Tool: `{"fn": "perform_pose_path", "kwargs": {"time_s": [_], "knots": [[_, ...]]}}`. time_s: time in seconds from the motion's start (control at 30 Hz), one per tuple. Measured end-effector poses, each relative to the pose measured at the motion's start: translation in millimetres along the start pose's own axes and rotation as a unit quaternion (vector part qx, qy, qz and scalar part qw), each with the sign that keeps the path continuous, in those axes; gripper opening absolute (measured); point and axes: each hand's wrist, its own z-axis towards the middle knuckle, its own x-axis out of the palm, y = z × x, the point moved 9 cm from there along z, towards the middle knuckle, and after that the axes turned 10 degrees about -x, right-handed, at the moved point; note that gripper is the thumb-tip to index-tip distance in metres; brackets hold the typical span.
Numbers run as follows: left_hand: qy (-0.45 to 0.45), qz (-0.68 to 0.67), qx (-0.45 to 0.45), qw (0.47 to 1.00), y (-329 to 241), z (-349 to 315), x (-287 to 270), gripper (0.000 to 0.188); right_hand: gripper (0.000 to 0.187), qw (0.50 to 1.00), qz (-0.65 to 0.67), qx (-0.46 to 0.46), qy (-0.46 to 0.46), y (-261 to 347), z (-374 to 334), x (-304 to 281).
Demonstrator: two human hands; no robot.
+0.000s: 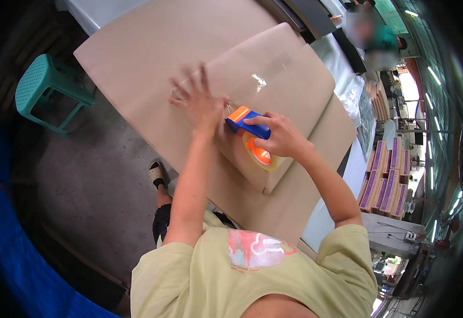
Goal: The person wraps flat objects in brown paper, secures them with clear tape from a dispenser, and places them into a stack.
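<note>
My right hand [279, 135] grips a tape dispenser [250, 124] with a blue and orange handle and an orange-cored roll of clear tape, pressed onto a folded flat cardboard box [290, 79]. My left hand [197, 100] lies flat with fingers spread on the cardboard just left of the dispenser. A shiny strip of clear tape [266, 74] runs along the box away from the dispenser. The box lies on a large brown cardboard sheet [141, 47].
A teal plastic stool [46, 87] stands on the concrete floor at left. Stacks of purple and tan boxes [385, 177] sit at right. Another person [372, 40] stands at the far end of the table. A blue tarp [9, 238] borders the lower left.
</note>
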Motion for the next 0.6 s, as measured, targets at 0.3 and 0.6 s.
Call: {"fn": "perform_pose_path", "kwargs": {"time_s": [0.3,0.6], "knots": [[-0.085,-0.155,-0.003,0.984,27,52,-29,0.089,0.043,0.999,-0.008,-0.052,0.004,9,2,3],[0.195,0.279,-0.097,0.935,53,77,-19,0.047,0.044,0.997,0.024,-0.065,0.037,13,7,4]]}}
